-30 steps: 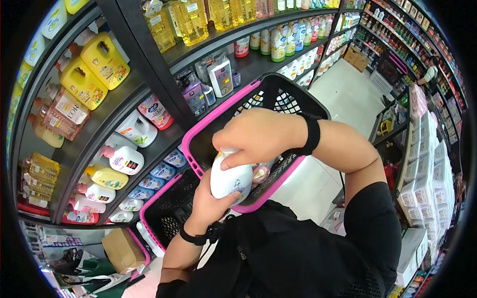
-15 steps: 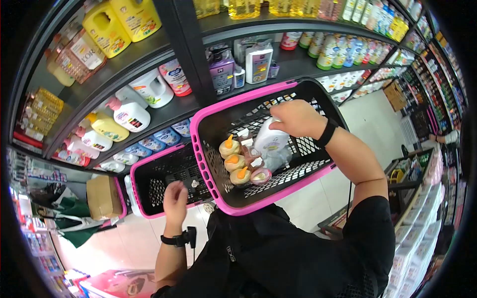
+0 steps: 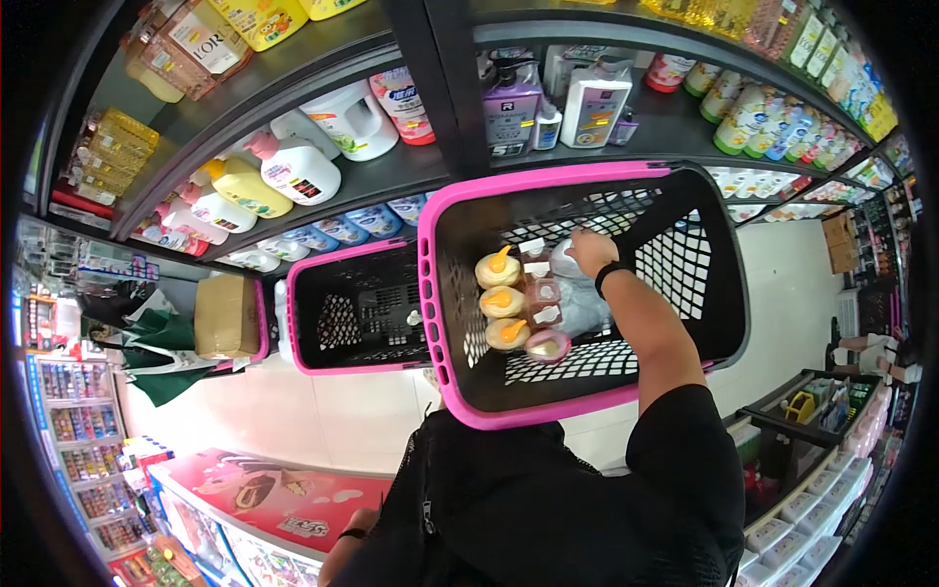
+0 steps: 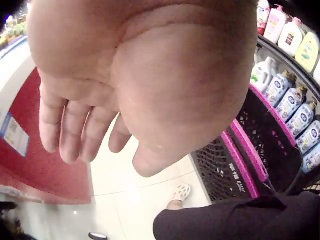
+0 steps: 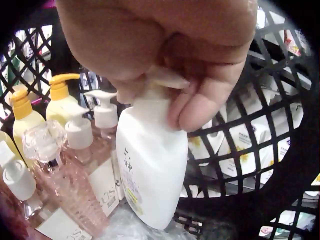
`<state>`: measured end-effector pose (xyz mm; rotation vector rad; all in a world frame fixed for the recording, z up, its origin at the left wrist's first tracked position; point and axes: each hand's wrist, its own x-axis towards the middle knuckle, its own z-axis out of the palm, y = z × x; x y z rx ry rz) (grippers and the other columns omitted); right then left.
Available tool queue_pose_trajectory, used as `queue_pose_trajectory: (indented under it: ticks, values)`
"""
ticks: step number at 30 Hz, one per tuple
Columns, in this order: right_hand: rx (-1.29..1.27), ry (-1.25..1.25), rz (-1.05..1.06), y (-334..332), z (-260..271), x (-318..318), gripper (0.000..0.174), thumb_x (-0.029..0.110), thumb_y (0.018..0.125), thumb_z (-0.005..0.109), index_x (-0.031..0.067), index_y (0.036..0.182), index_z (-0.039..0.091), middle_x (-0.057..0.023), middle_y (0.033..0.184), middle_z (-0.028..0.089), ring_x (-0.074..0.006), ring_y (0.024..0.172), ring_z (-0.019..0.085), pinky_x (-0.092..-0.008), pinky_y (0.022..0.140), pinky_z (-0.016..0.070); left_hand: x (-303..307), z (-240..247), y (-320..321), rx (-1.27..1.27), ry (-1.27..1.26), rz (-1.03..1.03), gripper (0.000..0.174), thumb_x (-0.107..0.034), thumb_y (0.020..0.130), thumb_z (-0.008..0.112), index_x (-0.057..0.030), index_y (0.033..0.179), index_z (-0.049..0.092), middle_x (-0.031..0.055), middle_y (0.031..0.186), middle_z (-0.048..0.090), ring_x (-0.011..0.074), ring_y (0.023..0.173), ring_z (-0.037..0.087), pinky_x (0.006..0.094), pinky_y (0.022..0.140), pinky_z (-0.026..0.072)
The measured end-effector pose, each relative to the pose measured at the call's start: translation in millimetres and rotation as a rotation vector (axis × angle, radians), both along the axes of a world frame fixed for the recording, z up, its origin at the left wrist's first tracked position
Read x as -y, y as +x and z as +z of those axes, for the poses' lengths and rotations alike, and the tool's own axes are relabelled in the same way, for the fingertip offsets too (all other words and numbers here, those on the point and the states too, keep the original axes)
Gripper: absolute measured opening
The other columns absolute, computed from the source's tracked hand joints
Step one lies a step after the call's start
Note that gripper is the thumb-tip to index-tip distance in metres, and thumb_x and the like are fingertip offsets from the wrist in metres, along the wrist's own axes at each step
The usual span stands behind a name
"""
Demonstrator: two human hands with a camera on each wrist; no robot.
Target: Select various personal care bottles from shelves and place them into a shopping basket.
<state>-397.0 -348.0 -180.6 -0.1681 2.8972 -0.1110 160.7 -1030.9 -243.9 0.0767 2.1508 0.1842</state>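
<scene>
My right hand (image 5: 165, 45) grips a white pump bottle (image 5: 152, 165) by the neck, below its white pump head. The bottle stands upright inside a black shopping basket with a pink rim (image 3: 548, 178). To its left are pink bottles (image 5: 65, 170) with white pumps and cream-yellow bottles (image 3: 504, 301) with orange pumps. Clear crumpled plastic (image 3: 582, 308) lies close by the white bottle. Away from the basket, my left hand (image 4: 140, 95) hangs low with fingers extended and holds nothing; only its wrist area shows at the bottom of the head view.
A second pink-rimmed black basket (image 3: 357, 313) stands to the left. Shelves (image 3: 377, 191) of detergent and wash bottles run along the front. A red-topped freezer (image 3: 284, 494) is at lower left, and stacked white tubs (image 3: 812, 519) at lower right. Near the left shelf end sits a cardboard box (image 3: 225, 315).
My left hand has let go of the white bottle and dropped down to the left. The right hand has lowered the bottle into the basket. The head view has swung left.
</scene>
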Motion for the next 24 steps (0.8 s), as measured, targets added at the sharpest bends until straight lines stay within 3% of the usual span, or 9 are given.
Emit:
queue_pose_trajectory:
  ticks: [2, 7, 10, 13, 16, 21, 24]
  values:
    - [0.040, -0.038, -0.056, 1, -12, 7, 0.040, 0.035, 0.093, 0.065, 0.0029, 0.116, 0.060, -0.0189, 0.113, 0.068, -0.0364, 0.101, 0.068, -0.0463, 0.083, 0.0555, 5, 16, 10, 0.012, -0.089, -0.066, 0.022, -0.018, 0.090, 0.053, -0.0078, 0.104, 0.067, 0.0223, 0.098, 0.070, 0.0417, 0.092, 0.070, 0.0573, 0.078, 0.0556]
    - [0.013, -0.098, -0.114, -1, -47, 5, 0.036, 0.034, 0.094, 0.064, 0.0046, 0.115, 0.059, -0.0202, 0.113, 0.067, -0.0385, 0.102, 0.067, -0.0474, 0.085, 0.0543, 9, 29, -31, -0.118, 0.111, 0.488, 0.028, -0.024, 0.084, 0.066, -0.0050, 0.105, 0.066, 0.0187, 0.089, 0.071, 0.0376, 0.096, 0.070, 0.0515, 0.082, 0.0558]
    - [0.026, -0.078, -0.150, -1, -47, 10, 0.040, 0.033, 0.094, 0.065, 0.0047, 0.121, 0.058, -0.0210, 0.114, 0.067, -0.0389, 0.102, 0.067, -0.0469, 0.086, 0.0543, -48, 63, -104, -0.111, -0.004, 0.985, 0.047, -0.033, 0.086, 0.068, -0.0001, 0.119, 0.063, 0.0210, 0.103, 0.072, 0.0347, 0.104, 0.068, 0.0417, 0.088, 0.0546]
    - [0.045, -0.076, -0.159, 1, -58, 1, 0.050, 0.033, 0.093, 0.066, 0.0060, 0.132, 0.053, -0.0221, 0.118, 0.065, -0.0406, 0.102, 0.067, -0.0470, 0.087, 0.0545, -73, 84, -149, -0.146, 0.079, 0.766, 0.053, -0.036, 0.087, 0.067, 0.0035, 0.122, 0.061, 0.0229, 0.107, 0.072, 0.0341, 0.105, 0.068, 0.0392, 0.090, 0.0533]
    - [0.118, 0.002, -0.180, 6, -30, 4, 0.058, 0.036, 0.088, 0.071, 0.0066, 0.134, 0.051, -0.0216, 0.121, 0.064, -0.0409, 0.107, 0.065, -0.0483, 0.090, 0.0538, -89, 96, -181, -0.110, 0.084, 0.880, 0.055, -0.037, 0.086, 0.067, 0.0044, 0.122, 0.061, 0.0243, 0.107, 0.071, 0.0347, 0.106, 0.068, 0.0399, 0.092, 0.0527]
    - [-0.028, 0.010, -0.071, -2, 33, 7, 0.050, 0.036, 0.087, 0.073, 0.0046, 0.122, 0.059, -0.0190, 0.119, 0.062, -0.0392, 0.109, 0.063, -0.0476, 0.088, 0.0545, -44, 43, -175, -0.013, 0.043, 0.800, 0.061, -0.044, 0.083, 0.067, 0.0026, 0.123, 0.064, 0.0282, 0.114, 0.069, 0.0388, 0.114, 0.064, 0.0421, 0.099, 0.0501]
    - [-0.013, -0.195, 0.058, -8, 91, 28, 0.045, 0.032, 0.086, 0.073, 0.0006, 0.116, 0.062, -0.0204, 0.103, 0.068, -0.0374, 0.096, 0.067, -0.0473, 0.085, 0.0542, -15, 14, -175, 0.084, 0.035, 0.767, 0.052, -0.045, 0.082, 0.065, 0.0018, 0.104, 0.071, 0.0262, 0.104, 0.071, 0.0370, 0.106, 0.067, 0.0451, 0.094, 0.0515]
